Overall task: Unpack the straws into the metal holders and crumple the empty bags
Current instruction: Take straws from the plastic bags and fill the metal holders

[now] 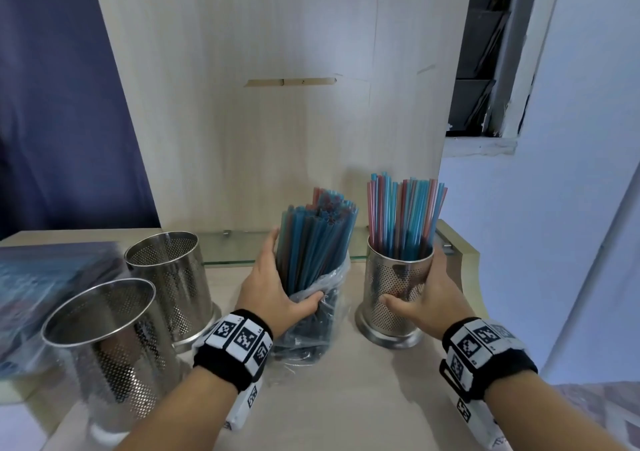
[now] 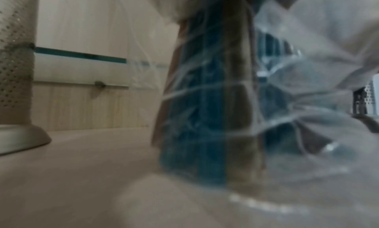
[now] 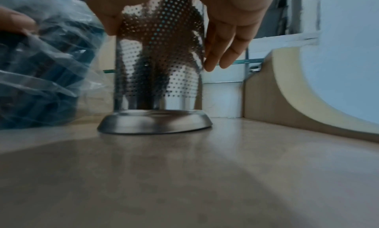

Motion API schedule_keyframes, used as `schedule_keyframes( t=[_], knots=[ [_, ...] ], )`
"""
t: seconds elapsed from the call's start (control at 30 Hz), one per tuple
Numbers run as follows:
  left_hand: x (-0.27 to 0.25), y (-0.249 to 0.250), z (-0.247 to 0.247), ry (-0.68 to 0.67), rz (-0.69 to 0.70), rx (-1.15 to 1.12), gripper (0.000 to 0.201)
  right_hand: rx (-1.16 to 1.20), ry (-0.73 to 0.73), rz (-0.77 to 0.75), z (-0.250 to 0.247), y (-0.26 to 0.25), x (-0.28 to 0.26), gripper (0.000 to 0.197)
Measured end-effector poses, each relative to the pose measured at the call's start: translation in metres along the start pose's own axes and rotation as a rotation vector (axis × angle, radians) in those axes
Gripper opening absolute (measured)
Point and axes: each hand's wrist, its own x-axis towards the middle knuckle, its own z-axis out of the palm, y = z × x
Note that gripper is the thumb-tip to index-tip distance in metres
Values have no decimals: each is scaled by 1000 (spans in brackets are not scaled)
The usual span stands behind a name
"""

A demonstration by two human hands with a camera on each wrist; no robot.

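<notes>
A bundle of blue and red straws (image 1: 313,242) stands upright in a clear plastic bag (image 1: 325,298) at the middle of the table; the bag (image 2: 287,89) fills the left wrist view. My left hand (image 1: 277,288) grips the bundle and bag around the middle. To the right stands a perforated metal holder (image 1: 394,291) full of straws (image 1: 405,215). My right hand (image 1: 426,298) wraps around this holder (image 3: 160,66), thumb in front and fingers (image 3: 223,53) behind. Two empty metal holders stand at the left, one farther back (image 1: 173,274) and one nearer (image 1: 110,343).
A packet of straws in plastic (image 1: 45,298) lies at the far left of the table. A wooden panel (image 1: 277,104) rises behind the holders, with a glass shelf (image 1: 239,248) at its foot. The table's raised curved edge (image 3: 287,85) is at the right.
</notes>
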Motion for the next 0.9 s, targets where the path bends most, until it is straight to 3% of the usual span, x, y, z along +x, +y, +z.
schedule_keyframes(
  t=[0.1, 0.2, 0.23, 0.3, 0.43, 0.5, 0.63, 0.67, 0.77, 0.9],
  knots=[
    [0, 0, -1, 11, -25, -26, 123, -212, 223, -81, -7, -9, 0, 134],
    [-3, 1, 0, 49, 4, -63, 122, -298, 517, -376, -22, -46, -8, 111],
    [-4, 0, 0, 74, 10, -97, 122, -273, 526, -485, -24, -61, -10, 101],
    [-5, -2, 0, 110, 18, -183, 123, -201, 402, -579, -22, -83, -13, 91],
    [-3, -3, 3, -49, 20, -215, 121, -29, -15, -329, -2, -107, -16, 109],
    [-2, -4, 5, -126, 26, -184, 122, 55, -74, -206, 13, -106, -12, 119],
    [-1, -3, 4, -143, 2, -178, 120, 160, -86, -26, 28, -109, -3, 126],
    [-1, -4, 4, -142, -3, -176, 120, 189, -71, -9, 29, -111, -1, 118],
    [-1, -4, 4, -126, 1, -190, 124, 259, -10, -32, 29, -120, 1, 70],
    [-1, -4, 5, -113, 9, -230, 136, 300, 62, -62, 32, -121, 8, 44]
  ],
)
